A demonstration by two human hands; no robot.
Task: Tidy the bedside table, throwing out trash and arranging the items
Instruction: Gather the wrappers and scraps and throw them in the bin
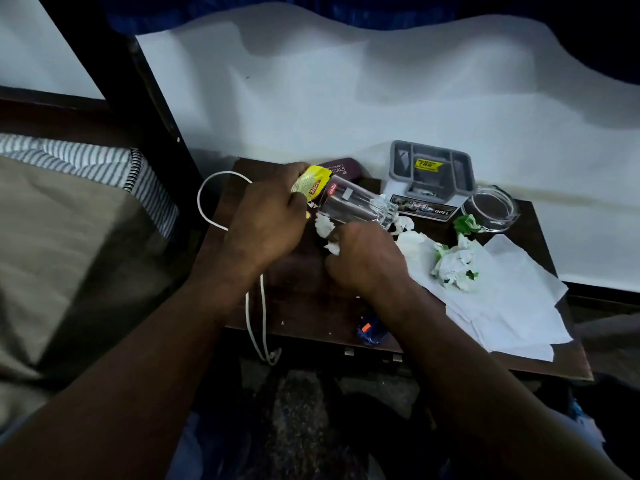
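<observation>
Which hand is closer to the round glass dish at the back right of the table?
Right. The right hand, gripping tissue, is to the left of the glass dish, apart from it; the left hand, holding a yellow wrapper, is farther left.

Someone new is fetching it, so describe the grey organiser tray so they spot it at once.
Find the dark wooden bedside table beside the bed. At its back edge, against the white wall, sits a grey plastic tray split into compartments, just left of a round clear glass dish. It alone has a yellow sticker inside.
</observation>
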